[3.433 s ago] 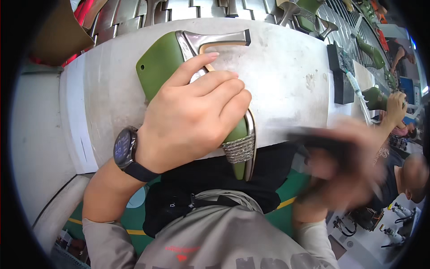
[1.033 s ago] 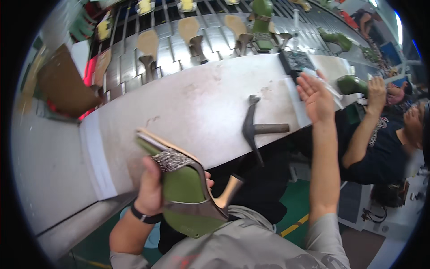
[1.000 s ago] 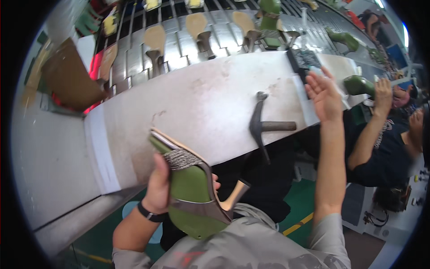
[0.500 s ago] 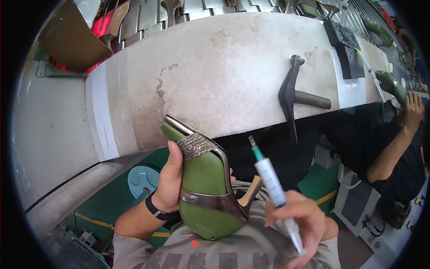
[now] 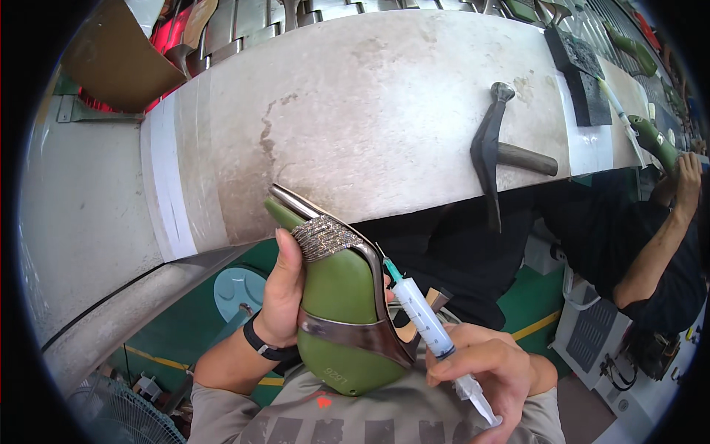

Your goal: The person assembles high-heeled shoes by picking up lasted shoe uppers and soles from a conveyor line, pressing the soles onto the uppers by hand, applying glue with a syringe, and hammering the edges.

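My left hand (image 5: 283,296) grips a high-heeled sandal (image 5: 358,334) built on a green shoe last (image 5: 339,288). A glittery strap (image 5: 325,237) crosses its front, a dark metallic band wraps the rear, and the toe points up and left toward the table. In my right hand (image 5: 492,366) is a syringe (image 5: 424,317) with a green hub and clear barrel, fingers round its lower end and plunger. The syringe tip is close to the sandal's right edge, just below the glittery strap; whether it touches I cannot tell.
On the pale worktable (image 5: 355,111) lies a hammer (image 5: 489,148). Dark blocks (image 5: 584,81) with another syringe (image 5: 617,107) sit at the far right. A co-worker's hand (image 5: 688,185) holds a green last (image 5: 654,140) there. Behind runs a metal conveyor (image 5: 244,26); a light-blue stool (image 5: 238,294) stands below.
My right hand has brought the syringe left, so its tip is now by the sandal's edge. The sandal has barely moved in my left hand. The view has shifted slightly.
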